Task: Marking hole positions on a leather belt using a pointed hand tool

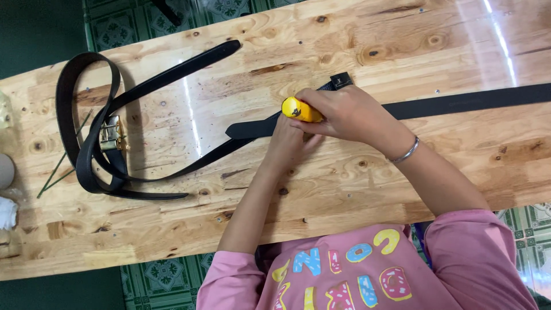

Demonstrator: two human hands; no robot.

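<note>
A yellow tool (301, 110) with a rounded plastic handle sits at the centre of the frame, and my right hand (344, 115) is wrapped tightly around it, fingers curled over the top. Its working end is hidden under my hands, so I cannot tell what kind of tip it has. It looks light and hard, a little slick, best gripped around the thick middle of the handle.

My left hand (290, 142) lies just below and left of it, fingers pressed down on a black belt (459, 103). This strap runs flat from the right edge of the frame to my hands, its pointed end (244, 130) poking out to the left. The belt looks like leather: limp along its length, light, smooth on top, likely to slide unless held flat close to where the tool meets it.

In the upper left, a second black belt (86, 143) lies looped, with a metal buckle (110, 133) inside the loop.

Everything rests on a long table (356, 183) of pale knotty wood, glossy with streaks of reflected light. At the far left edge are a small round object (6, 171) and a scrap of white material (7, 212). Green patterned floor tiles (166, 275) show above and below the table.
</note>
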